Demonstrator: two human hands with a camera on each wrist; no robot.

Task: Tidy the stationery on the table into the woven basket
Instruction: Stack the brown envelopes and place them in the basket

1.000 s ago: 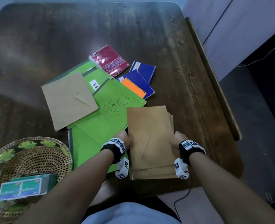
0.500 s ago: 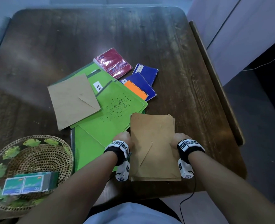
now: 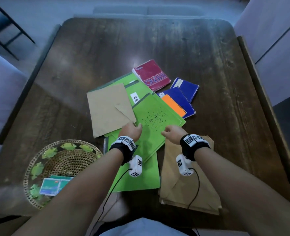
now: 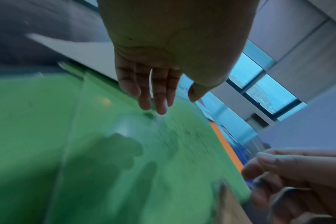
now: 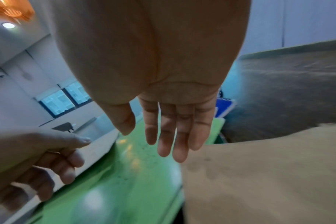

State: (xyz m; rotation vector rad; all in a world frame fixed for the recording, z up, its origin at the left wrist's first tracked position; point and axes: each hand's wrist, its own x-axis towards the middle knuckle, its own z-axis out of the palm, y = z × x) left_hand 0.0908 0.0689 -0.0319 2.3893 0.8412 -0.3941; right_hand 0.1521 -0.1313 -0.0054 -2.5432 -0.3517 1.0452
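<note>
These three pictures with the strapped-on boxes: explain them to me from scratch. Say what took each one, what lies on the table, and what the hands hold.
No machine here: a person wears three cameras. One sits on the head and looks down over both arms; the white boxes under the wrists are the other two, each looking along its own palm to the fingers.

On the dark wooden table lies a fan of green folders, a brown envelope on top of them, a red notebook, blue notebooks with an orange one, and a stack of brown envelopes near the person. The woven basket at the left holds a small box.

The left hand and right hand hold nothing. Both wrist views show straight fingers reaching out over the speckled green folder.
</note>
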